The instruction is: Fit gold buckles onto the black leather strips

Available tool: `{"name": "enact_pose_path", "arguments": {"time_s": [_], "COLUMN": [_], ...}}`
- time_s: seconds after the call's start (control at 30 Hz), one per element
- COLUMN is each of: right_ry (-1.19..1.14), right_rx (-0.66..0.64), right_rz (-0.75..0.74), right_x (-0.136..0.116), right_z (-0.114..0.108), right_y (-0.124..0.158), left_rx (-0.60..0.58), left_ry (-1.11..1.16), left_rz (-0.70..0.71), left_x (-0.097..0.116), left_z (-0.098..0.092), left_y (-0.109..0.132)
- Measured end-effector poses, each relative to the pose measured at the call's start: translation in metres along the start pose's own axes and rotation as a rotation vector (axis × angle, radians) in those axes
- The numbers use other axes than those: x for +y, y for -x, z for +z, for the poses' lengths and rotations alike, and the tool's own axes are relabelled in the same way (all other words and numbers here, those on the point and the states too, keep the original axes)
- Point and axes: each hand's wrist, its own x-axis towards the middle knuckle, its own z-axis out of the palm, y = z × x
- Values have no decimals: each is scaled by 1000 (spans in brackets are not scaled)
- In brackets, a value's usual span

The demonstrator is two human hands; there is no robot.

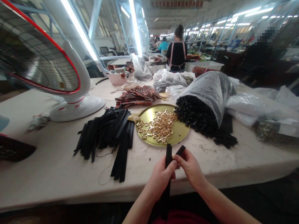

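Note:
In front of the table edge, my left hand (162, 172) is closed around a long black strap (168, 155), thumb flat on it, and the strap's tail hangs down toward my lap. My right hand (190, 166) pinches at the same spot; a short black strap end (180, 150) sticks up from its fingers. Between my fingertips a bit of gold metal (173, 156) shows, likely a buckle, mostly hidden. Just beyond lies a round gold tray (149, 112) with a heap of small gold buckles (162, 126). Left of it is a pile of black straps (105, 129).
Small black pieces (198, 116) spill from a plastic bag (210, 90) onto the tray's right side. Reddish-brown strips (137, 96) lie behind the tray. A white fan (77, 107) stands at the left. Farther back, a person (177, 53) in an apron faces away.

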Motion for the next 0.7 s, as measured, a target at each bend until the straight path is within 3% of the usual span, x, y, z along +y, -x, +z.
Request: {"name": "enact_pose_path", "arguments": {"time_s": [0.23, 0.4, 0.57, 0.7], "right_ry": [61, -34, 51, 1], "right_rx": [-66, -177, -152, -210], "right_rz": [31, 138, 67, 144], "right_x": [-4, -12, -13, -11], "right_z": [-9, -7, -4, -7], "right_y": [-2, -8, -11, -11], "left_rx": [23, -13, 1, -48], "left_ry": [61, 70, 54, 130], "left_rz": [-72, -13, 3, -16], "left_x": [-4, -1, -1, -7], "left_z": [-7, -7, -6, -10], "left_y": [-2, -3, -5, -8]}}
